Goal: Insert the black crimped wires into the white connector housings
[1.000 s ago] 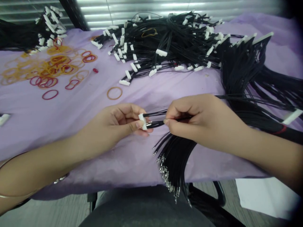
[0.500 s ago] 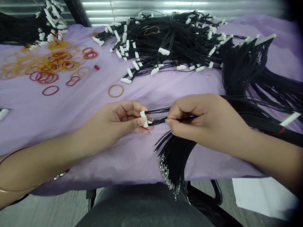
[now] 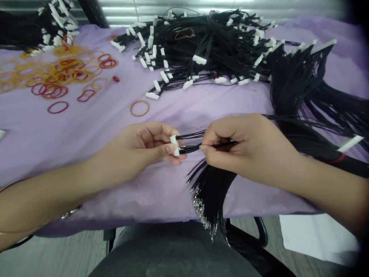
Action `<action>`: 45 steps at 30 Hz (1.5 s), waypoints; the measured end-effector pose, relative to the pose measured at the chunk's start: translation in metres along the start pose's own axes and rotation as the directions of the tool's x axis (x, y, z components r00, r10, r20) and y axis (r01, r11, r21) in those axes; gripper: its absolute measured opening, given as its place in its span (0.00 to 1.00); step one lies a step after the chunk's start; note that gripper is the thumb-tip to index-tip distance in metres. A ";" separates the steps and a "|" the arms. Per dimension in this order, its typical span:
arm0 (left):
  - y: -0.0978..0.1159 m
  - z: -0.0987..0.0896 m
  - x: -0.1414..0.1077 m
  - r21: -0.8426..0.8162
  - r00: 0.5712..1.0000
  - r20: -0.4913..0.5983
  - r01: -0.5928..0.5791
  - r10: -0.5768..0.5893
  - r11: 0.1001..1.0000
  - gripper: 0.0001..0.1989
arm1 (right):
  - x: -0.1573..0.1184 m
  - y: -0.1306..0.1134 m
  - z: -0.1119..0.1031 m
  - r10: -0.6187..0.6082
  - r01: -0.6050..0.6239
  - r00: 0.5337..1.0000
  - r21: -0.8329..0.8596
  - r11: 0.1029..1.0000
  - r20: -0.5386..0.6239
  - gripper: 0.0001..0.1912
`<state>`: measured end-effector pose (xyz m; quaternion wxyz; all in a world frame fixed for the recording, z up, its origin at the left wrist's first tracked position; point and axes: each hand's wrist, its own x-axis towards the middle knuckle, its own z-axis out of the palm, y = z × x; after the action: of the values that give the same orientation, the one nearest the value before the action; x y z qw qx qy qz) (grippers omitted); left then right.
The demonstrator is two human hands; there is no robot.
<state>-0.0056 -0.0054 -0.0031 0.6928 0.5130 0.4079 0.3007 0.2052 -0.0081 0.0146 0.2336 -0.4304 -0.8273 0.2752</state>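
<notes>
My left hand [image 3: 152, 144] pinches a small white connector housing [image 3: 174, 145] between thumb and fingers. Several thin black wires run from the housing toward my right hand [image 3: 230, 144]. Thumb and forefinger of that hand are closed on black wires [image 3: 191, 148] a short way from the housing. Shiny metal terminals show right at the housing's face; how deep they sit I cannot tell. Below my right hand a bundle of loose black wires [image 3: 215, 188] fans over the table's front edge, with bare metal terminals at the ends.
A large heap of black wire harnesses [image 3: 225, 50] with white connectors lies at the back. Yellow and red rubber bands [image 3: 63, 71] are scattered at the left, and a single rubber band [image 3: 140, 108] lies nearer. More black wires [image 3: 300, 84] stretch along the right. Purple cloth [image 3: 109, 123] covers the table.
Both hands keep their grip on the housing and the wires. The wire ends at the housing have shifted very slightly; the whole view has moved a little.
</notes>
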 end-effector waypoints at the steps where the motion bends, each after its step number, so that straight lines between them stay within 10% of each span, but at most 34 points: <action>1: 0.000 -0.001 0.000 0.003 1.000 0.009 0.005 -0.005 1.000 0.03 | 0.000 0.000 0.000 -0.013 0.013 1.000 -0.010 1.000 -0.002 0.06; 45: -0.002 -0.003 0.003 0.032 0.998 0.061 0.006 -0.008 0.999 0.06 | -0.002 0.000 0.001 0.003 -0.002 1.000 0.040 0.999 -0.017 0.04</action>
<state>-0.0068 -0.0022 -0.0057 0.6979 0.5316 0.3929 0.2757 0.2055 -0.0099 0.0131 0.2489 -0.4290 -0.8191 0.2884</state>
